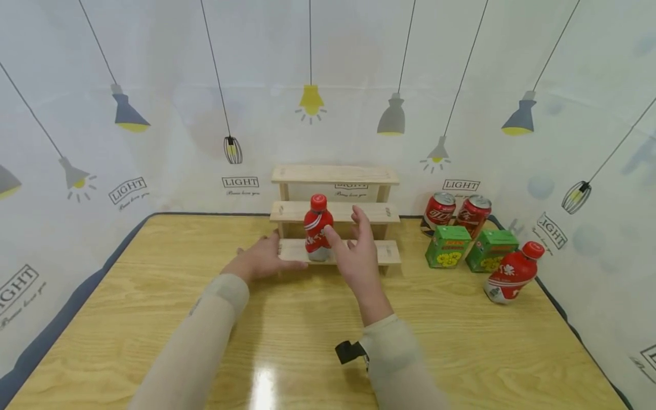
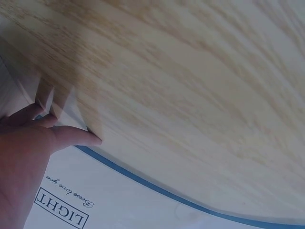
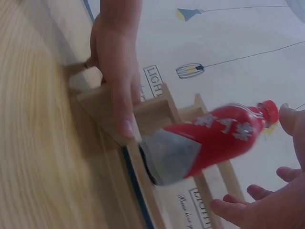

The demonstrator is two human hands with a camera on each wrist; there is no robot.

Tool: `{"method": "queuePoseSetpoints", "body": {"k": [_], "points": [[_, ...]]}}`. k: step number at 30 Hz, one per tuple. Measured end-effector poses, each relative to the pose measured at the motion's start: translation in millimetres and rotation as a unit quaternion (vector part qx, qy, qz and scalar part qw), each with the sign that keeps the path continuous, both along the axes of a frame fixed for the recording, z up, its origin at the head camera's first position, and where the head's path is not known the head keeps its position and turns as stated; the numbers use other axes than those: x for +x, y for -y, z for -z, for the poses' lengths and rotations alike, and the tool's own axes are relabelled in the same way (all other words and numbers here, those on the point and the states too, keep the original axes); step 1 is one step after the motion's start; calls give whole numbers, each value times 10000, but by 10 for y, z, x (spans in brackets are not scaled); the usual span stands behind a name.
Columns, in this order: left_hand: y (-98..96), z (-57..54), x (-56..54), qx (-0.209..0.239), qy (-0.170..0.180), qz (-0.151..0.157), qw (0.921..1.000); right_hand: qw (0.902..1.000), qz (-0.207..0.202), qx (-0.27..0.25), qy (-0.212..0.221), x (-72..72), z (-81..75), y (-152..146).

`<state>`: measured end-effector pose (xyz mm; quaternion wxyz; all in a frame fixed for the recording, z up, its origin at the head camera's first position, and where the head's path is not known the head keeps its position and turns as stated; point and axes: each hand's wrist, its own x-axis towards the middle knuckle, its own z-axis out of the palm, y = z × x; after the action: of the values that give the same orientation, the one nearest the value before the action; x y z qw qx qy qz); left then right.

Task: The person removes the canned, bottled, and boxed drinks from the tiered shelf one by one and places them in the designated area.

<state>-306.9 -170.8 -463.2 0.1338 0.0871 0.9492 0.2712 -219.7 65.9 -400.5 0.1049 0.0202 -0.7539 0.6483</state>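
A red-and-silver bottle (image 1: pixel 319 230) with a red cap stands on the lowest tier of a three-tier wooden shelf (image 1: pixel 335 211). In the right wrist view the bottle (image 3: pixel 205 143) shows its label and its pale lower part. My left hand (image 1: pixel 262 257) holds the shelf's left end, its thumb along the front edge of the bottom tier. The left wrist view shows this hand (image 2: pixel 28 152) at its left edge. Just right of the bottle is my right hand (image 1: pixel 355 259), fingers spread and apart, thumb close to the bottle; whether it touches cannot be told.
On the table's right stand two red cans (image 1: pixel 439 212), two green drink boxes (image 1: pixel 447 247) and another red bottle (image 1: pixel 514 273). A wall cloth (image 1: pixel 348 51) printed with lamps rises behind the wooden table (image 1: pixel 287 341).
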Motion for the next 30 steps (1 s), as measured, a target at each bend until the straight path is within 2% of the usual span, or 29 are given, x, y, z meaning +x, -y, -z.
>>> {"method": "queuePoseSetpoints", "body": {"k": [3,8,11,18,25,30], "points": [[-7,-9,11,-62,-6,-20,10000,9999,-40,-100,96,-58,85,119],[-9,-16,15,-145,-90,-9,9999,9992,-354,59,189,-174,247,237],[-3,-16,16,-198,-87,-15,9998,9988,-383,86,286,-201,305,273],[17,-7,-3,-263,-29,-74,9996,9995,-213,-160,160,-205,284,298],[15,-19,5,-214,-50,-59,9997,9995,-274,16,153,-207,243,289],[0,-17,12,-135,-93,-1,9999,9998,-64,64,193,-183,231,264]]}}
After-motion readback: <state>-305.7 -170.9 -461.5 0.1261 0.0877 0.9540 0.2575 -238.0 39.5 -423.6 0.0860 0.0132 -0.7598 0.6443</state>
